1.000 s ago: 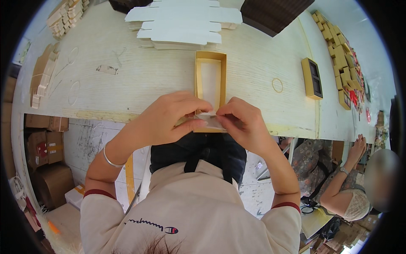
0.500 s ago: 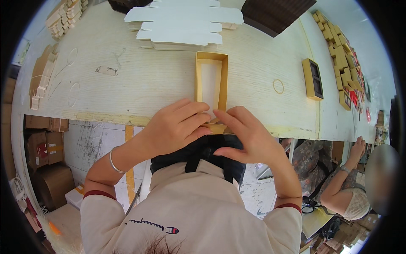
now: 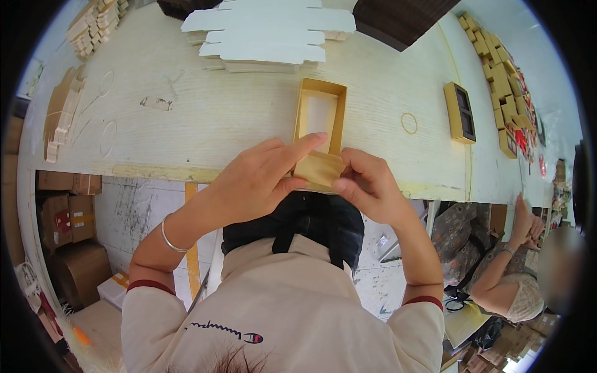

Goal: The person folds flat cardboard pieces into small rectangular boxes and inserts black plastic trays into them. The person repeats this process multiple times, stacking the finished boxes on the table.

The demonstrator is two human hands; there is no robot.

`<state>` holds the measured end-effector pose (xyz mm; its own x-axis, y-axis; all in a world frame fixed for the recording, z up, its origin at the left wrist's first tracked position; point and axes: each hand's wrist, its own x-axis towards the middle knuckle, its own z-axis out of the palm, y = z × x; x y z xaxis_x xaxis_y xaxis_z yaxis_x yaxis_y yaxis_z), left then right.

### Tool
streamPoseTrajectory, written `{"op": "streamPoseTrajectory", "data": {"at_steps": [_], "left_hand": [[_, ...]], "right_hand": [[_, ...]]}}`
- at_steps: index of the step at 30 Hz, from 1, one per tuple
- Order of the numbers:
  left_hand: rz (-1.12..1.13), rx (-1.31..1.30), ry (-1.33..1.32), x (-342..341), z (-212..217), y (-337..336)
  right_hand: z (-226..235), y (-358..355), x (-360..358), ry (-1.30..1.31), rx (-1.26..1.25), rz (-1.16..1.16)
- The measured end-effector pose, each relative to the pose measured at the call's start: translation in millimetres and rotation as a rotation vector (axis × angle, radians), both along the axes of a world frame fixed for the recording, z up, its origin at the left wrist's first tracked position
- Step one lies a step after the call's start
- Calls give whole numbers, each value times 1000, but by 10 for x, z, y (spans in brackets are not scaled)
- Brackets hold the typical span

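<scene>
A narrow gold cardboard box [image 3: 339, 118] with a white inner floor lies open-topped at the table's near edge. Its near end carries a gold flap [image 3: 319, 169] that stands up at a slant. My left hand [image 3: 258, 177] grips the near left corner, thumb at the flap's lower edge, while its index finger reaches over the flap into the box. Pinched between the thumb and fingers of my right hand [image 3: 372, 184] is the near right corner. Part of the box's near walls is hidden behind my fingers.
Flat white carton blanks [image 3: 267, 37] are stacked at the back, beside a dark brown stack [image 3: 401, 22]. To the right lie a rubber band [image 3: 409, 123] and a gold box with dark compartments [image 3: 460, 113]. Several gold boxes [image 3: 504, 87] and a co-worker's arm [image 3: 504, 261] are farther right.
The box has shifted slightly right. Its near flap now stands up in view. My left index finger has stretched into the box, and my right thumb and fingers have closed on the corner.
</scene>
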<state>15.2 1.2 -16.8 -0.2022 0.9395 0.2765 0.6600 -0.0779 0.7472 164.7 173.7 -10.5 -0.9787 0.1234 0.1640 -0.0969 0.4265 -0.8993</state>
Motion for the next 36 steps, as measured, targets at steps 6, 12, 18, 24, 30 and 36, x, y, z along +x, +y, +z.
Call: {"op": "streamPoseTrajectory", "data": {"at_steps": [6,12,18,24,30,36], "left_hand": [[27,137,10,39,-46,30],[50,273,-104,41,-101,60],[73,150,59,2,-34,21],[122,167,96,57,-64,44],[139,207,241,76,-103,79],[69,88,292,31,44,115]], "right_hand": [[20,-39,-1,-144,-189,2],[14,-196,-3,-122,-131,-121],[30,-287,25,-82,-99,-247],[-70,-293,-7,154,393,-293],[-92,-204,-134,349,621,-245],[166,-141,-173,-21,677,-65]]}}
